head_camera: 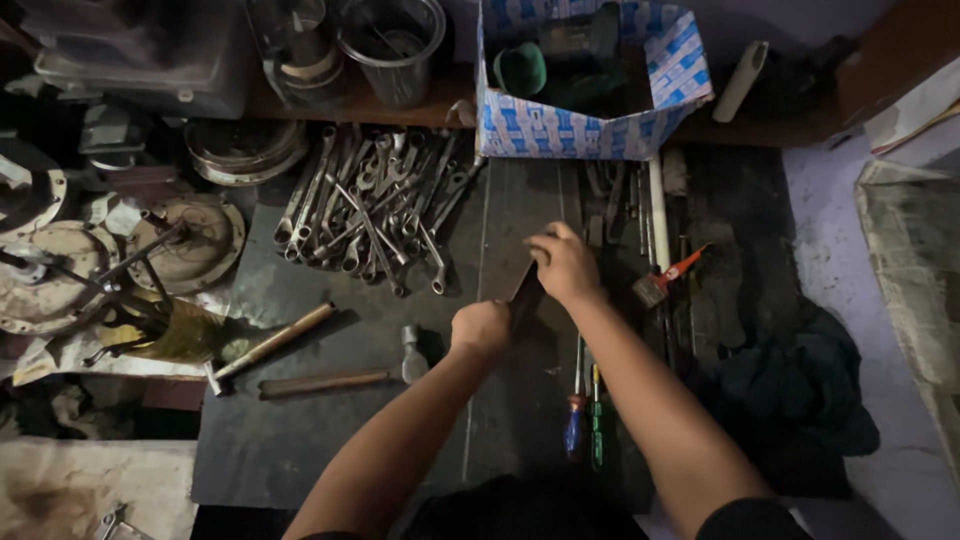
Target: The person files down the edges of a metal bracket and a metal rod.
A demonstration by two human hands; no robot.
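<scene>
A dark flat tool (526,293), long and narrow, is held just right of the middle of the frame, above a dark mat (300,440) that covers the work surface. Its lower end is gripped in the left hand (481,328), which is clenched around it, while the right hand (565,265) is closed over its upper part, fingers curled down. What kind of tool it is cannot be told in the dim light.

Below the hands, two screwdrivers are laid side by side on the mat, one with a blue handle (574,425) and one with a green handle (597,432). To the left of the left hand a hammer (345,378) is seen lying flat, its head near the wrist, and a second wooden-handled tool (270,345) is laid slantwise beyond it. A heap of wrenches (375,205) is spread in the upper middle of the frame. A blue-and-white patterned cardboard box (560,130) is set at the top, right of centre. A small brush with a red handle (668,277) is found just right of the right hand, and a dark cloth (790,390) is bunched at the lower right. Round metal parts (185,245) are piled at the left edge.
</scene>
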